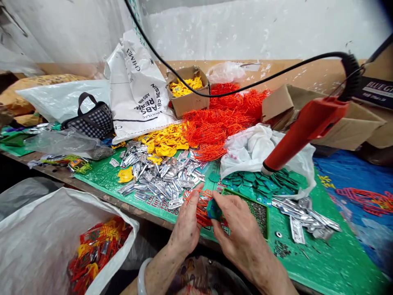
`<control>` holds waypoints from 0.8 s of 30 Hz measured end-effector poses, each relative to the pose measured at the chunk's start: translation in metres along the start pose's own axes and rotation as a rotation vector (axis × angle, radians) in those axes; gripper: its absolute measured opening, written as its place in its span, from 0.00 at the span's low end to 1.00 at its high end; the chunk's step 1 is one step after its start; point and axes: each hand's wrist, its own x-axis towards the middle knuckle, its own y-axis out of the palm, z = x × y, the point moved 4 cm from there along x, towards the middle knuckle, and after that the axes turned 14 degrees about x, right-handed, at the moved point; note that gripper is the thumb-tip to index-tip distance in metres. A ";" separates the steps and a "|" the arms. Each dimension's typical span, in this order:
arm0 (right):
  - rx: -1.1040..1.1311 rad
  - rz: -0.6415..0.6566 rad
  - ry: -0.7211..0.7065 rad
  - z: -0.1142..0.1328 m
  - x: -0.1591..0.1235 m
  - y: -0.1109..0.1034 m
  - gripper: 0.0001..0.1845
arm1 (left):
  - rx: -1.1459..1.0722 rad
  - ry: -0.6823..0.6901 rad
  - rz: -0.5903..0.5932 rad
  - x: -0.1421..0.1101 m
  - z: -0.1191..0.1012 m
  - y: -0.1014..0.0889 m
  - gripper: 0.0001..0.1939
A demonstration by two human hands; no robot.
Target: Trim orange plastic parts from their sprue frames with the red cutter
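Observation:
My left hand (pixel 186 223) is closed on a red-orange plastic frame (pixel 202 205) made of thin bars. Between the thumb and fingers of my right hand (pixel 241 227) is a small dark green plastic plate (pixel 214 209), held against the frame's right side. My fingers hide part of both pieces. Just beyond my hands lies a heap of shiny metal plates (pixel 166 180). A green tray of small screws (pixel 258 213) sits close to my right hand, with a pile of green plastic plates (pixel 254 182) behind it.
A red electric screwdriver (pixel 307 133) hangs at right on a black cable. Behind are yellow plastic parts (pixel 167 141), red frames (pixel 211 127) and a cardboard box (pixel 188 102). An open white sack (pixel 33 241) with assembled pieces stands left. More metal plates (pixel 307 217) lie right.

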 end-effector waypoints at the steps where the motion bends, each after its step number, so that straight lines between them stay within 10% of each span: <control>1: -0.015 0.005 0.009 0.000 0.000 0.000 0.35 | 0.001 -0.003 -0.002 0.000 0.001 0.000 0.23; 24: 0.005 -0.108 0.006 -0.009 -0.008 0.010 0.30 | -0.050 -0.024 -0.017 -0.002 0.015 -0.005 0.24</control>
